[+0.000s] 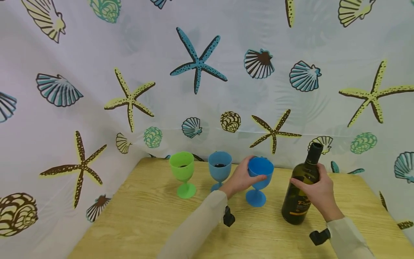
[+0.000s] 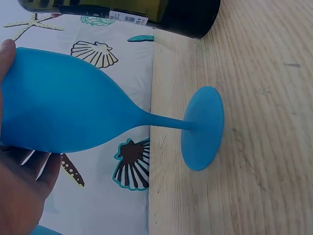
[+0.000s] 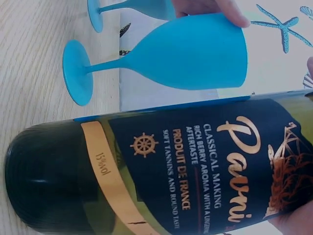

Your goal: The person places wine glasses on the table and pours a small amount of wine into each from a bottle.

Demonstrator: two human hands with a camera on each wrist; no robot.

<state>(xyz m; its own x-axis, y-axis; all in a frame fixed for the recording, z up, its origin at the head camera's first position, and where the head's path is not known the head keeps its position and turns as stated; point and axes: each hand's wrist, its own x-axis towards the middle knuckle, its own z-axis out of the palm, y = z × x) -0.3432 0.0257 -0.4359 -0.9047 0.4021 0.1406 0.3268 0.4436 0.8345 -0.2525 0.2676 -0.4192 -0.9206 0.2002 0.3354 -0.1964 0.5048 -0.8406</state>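
Note:
My left hand (image 1: 242, 177) grips the bowl of a blue plastic goblet (image 1: 255, 198), thumb on the near side and fingers round the far side. The goblet stands upright, its round foot (image 2: 203, 128) on the wooden table. To the right, my right hand (image 1: 320, 190) holds a dark green wine bottle (image 1: 292, 207) round its upper body. The bottle is roughly upright, base low at the table, with a dark label (image 3: 190, 166) reading "Pavni". Left of the held goblet are a lighter blue goblet (image 1: 220, 169) and a green goblet (image 1: 182, 169), both with dark liquid inside.
The light wooden table (image 1: 136, 216) ends at a white cloth (image 1: 220, 104) printed with starfish and shells, which hangs behind and along both sides. Both wrists wear small black cameras, the left one (image 1: 228, 217) and the right one (image 1: 319, 237), over pale sleeves.

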